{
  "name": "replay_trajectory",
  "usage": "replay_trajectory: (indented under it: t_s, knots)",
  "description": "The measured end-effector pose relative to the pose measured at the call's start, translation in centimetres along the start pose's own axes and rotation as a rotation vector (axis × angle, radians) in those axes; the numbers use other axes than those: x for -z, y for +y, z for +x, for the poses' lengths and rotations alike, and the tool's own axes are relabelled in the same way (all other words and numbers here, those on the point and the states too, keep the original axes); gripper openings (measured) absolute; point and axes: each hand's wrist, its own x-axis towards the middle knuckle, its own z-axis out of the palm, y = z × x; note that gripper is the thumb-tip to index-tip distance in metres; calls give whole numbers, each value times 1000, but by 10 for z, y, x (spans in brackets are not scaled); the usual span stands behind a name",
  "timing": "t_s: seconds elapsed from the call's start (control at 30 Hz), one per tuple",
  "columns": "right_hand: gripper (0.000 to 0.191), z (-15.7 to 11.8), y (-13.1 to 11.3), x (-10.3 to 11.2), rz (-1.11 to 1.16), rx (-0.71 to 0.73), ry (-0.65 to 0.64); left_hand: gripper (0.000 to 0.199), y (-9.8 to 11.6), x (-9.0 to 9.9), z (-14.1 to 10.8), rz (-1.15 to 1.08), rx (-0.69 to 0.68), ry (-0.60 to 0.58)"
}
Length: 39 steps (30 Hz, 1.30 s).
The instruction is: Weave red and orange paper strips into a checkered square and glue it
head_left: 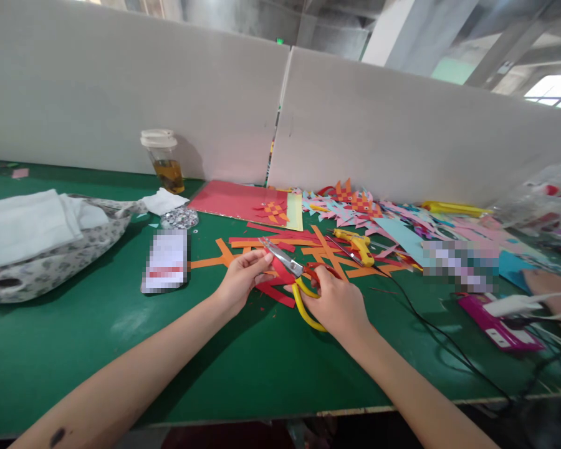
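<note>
My left hand (245, 277) is closed, pinching a piece of red paper (283, 271) beside the metal blades of a tool. In my right hand (336, 299) are scissors with yellow handles (303, 308) and a metal tool with red handles (287, 263). The jaws of the metal tool point up and left, toward my left fingertips, over the red paper. Orange and red paper strips (330, 249) lie crossed on the green table around and behind both hands. Where the left fingertips meet the paper, the detail is too small to tell.
A yellow glue gun (355, 243) with a black cord lies right of the strips. A phone (166, 262), a lidded cup (164, 163) and cloth (37, 231) stand left. Paper scraps (402, 227) and a magenta power strip (500, 321) are right.
</note>
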Motion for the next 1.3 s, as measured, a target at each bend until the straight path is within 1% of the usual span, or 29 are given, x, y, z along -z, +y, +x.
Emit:
replay_trajectory:
  t_s: [0.1,0.23,0.3,0.43,0.5,0.67,0.83,0.93,1.03,1.13,1.2,1.3]
  knots:
    - [43,2,-3,3,95,-42,-82,21,-1,0,0,21,-14,16]
    - [40,5,-3,9,355,-140,-192,22,-2,-1,0,53,-8,29]
    - [41,7,-1,11,554,-229,-226,23,-2,-1,0,62,8,48]
    - [40,11,1,12,1089,-474,-346,26,-1,2,1,78,28,109]
    - [39,12,0,13,1248,-545,-377,26,-2,3,1,78,25,109]
    - [40,9,-4,10,1393,-573,-440,26,-3,2,0,65,22,88]
    - [34,2,-3,3,1484,-559,-571,27,-1,-2,-1,65,15,81]
    - [30,-1,-6,5,1505,-563,-638,25,1,-4,-2,62,-4,60]
    - [31,-2,-10,9,1538,-578,-678,24,2,-5,-3,55,-35,8]
    - [30,0,-10,12,1580,-591,-655,22,2,-6,-5,61,-56,-25]
    - [29,3,-8,12,1618,-625,-598,20,2,-6,-6,62,-57,-39]
    - [31,7,-5,12,1637,-717,-494,18,2,-6,-7,59,-47,-72]
